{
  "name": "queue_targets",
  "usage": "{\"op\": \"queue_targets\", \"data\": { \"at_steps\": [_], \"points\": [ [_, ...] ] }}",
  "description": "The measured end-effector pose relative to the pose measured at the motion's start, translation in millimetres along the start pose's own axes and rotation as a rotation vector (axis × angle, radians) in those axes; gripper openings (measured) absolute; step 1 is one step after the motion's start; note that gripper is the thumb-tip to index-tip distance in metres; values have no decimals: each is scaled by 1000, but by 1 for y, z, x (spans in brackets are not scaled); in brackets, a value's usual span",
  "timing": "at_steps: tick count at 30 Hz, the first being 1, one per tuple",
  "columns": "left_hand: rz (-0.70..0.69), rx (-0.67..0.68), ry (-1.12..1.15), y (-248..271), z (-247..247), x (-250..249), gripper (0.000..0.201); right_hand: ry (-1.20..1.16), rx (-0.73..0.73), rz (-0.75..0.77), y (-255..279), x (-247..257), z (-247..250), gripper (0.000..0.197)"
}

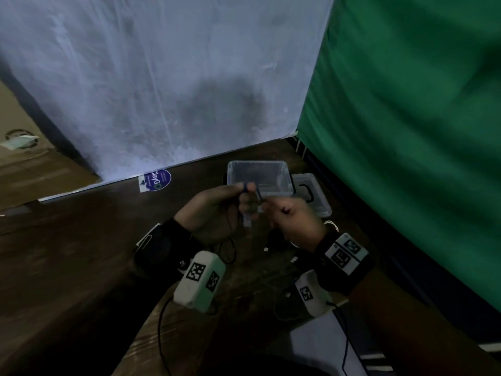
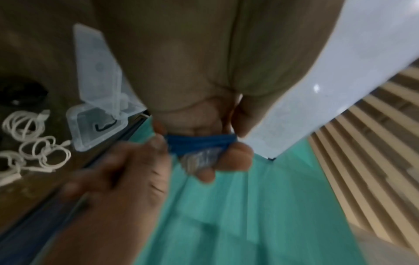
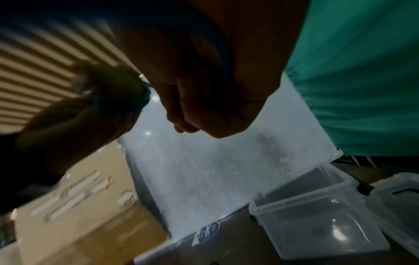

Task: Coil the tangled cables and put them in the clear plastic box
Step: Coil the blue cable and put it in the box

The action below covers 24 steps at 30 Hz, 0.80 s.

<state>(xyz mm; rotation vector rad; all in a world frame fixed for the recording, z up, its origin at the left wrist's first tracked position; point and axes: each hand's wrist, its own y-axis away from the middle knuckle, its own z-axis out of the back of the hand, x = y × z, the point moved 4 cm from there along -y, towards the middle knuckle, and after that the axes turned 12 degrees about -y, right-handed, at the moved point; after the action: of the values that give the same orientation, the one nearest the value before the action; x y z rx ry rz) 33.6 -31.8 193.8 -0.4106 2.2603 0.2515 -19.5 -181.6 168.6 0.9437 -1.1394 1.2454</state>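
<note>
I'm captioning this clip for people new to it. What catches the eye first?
Both hands meet in mid-air above the table, the left hand and right hand pulling a blue cable between them. Just behind sits the empty clear box, beside a green curtain.

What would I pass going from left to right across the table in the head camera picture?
Round blue sticker → left hand gripping a blue cable → right hand pinching the same cable → box lid → green curtain.
</note>
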Motion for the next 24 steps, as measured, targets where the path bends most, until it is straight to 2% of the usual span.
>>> {"op": "queue_targets", "data": {
  "at_steps": [2,6,9,12,13,15,17,19,21,24],
  "points": [
    [-62,-79,57,-4,10,-1,24,16,89,-56,3,-8,-13,20],
    [-136,-345,90,-9,50,3,21,75,195,-98,8,-7,-28,21],
    [-167,-420,10,-10,63,4,18,141,280,-160,11,-3,-34,25],
    [-249,-529,-211,-11,59,-1,17,191,340,-132,16,12,-36,23],
    [-279,-599,-359,-9,57,-3,19,222,346,-105,17,18,-36,22],
    [-315,-688,-800,-6,56,-6,21,281,345,-81,19,32,-31,20],
    [-257,-645,-1146,-5,54,-1,19,292,331,-64,20,43,-25,16],
    [-151,-536,-1201,-4,50,6,18,319,273,8,16,54,-16,12],
    [-64,-434,-1083,-3,40,12,22,320,154,100,8,58,-1,11],
    [41,-381,-705,0,20,15,26,249,30,161,-5,55,20,5]
  ]
}}
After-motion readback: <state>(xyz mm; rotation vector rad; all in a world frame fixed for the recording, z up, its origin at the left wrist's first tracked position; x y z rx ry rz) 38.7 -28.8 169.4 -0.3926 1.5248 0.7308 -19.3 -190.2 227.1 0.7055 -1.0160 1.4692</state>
